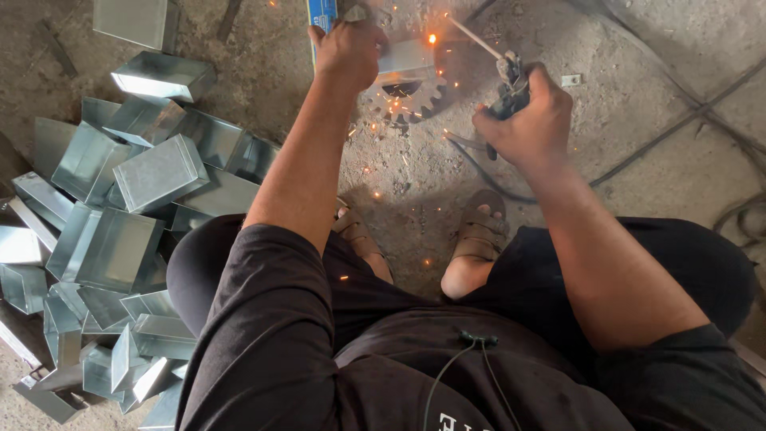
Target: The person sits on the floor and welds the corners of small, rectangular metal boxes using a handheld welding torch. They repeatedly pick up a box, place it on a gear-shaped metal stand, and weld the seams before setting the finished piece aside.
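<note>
metal boxes (136, 231) piled left, cables (678, 128) right

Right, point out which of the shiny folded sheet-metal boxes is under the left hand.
It is the single grey sheet-metal box at the top centre, on the toothed gear, held by the left hand. Sparks fly at its edge; the others lie piled at the left.

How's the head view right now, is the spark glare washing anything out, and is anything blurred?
Head view: even daylight, sharp focus; the arc is a small bright spot, its sparks scattering without hiding the gear or metal box. Left hand and right hand read clearly; the metal boxes carry soft sheen, with no blown glare.
</note>
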